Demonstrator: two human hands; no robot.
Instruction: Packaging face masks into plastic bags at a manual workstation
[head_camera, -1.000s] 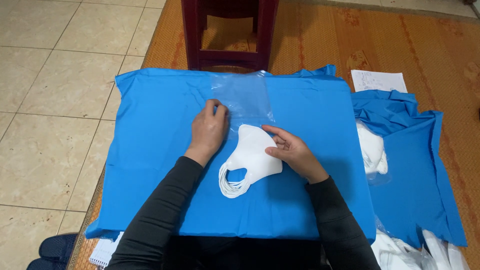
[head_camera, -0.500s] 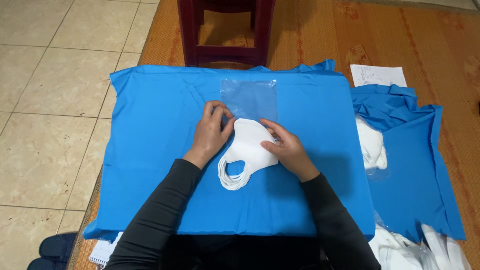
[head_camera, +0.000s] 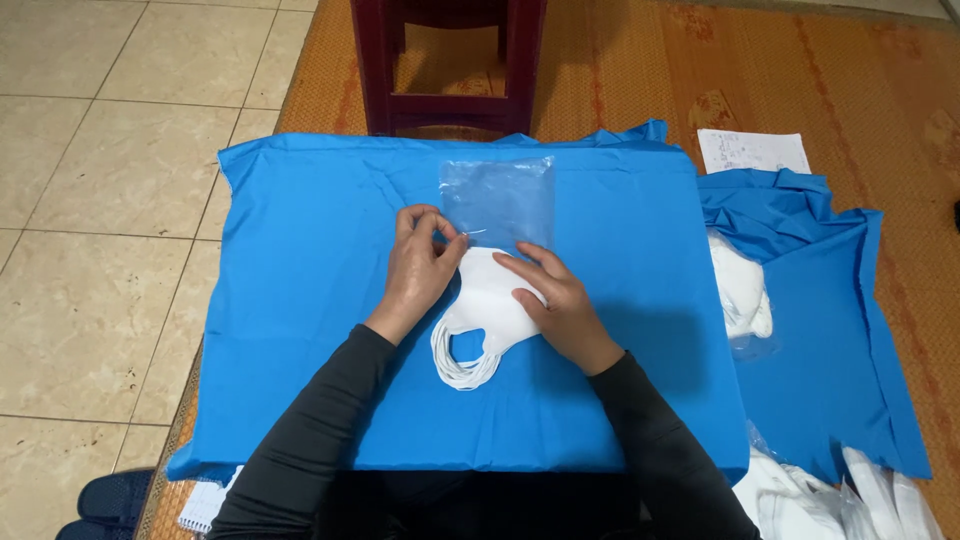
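Beige floor tiles fill the left of my view and an orange woven mat (head_camera: 800, 90) the right, with a blue cloth (head_camera: 300, 300) spread flat across both. On its far middle lies a clear plastic bag (head_camera: 500, 195), mouth toward me. I see my left hand (head_camera: 425, 265) pinching the near edge of that bag between thumb and fingers. My right hand (head_camera: 560, 305) lies flat, fingers fairly close together, pressing a stack of white masks (head_camera: 485, 310) whose far end touches the bag's mouth; the ear loops trail toward me. A dark red stool (head_camera: 450, 60) stands just beyond the cloth. To the right, a second blue cloth (head_camera: 850, 340) carries another bagged white mask (head_camera: 740, 290), a white paper sheet (head_camera: 752, 150) lies beyond it, and more packed masks (head_camera: 850, 500) sit near the right corner.
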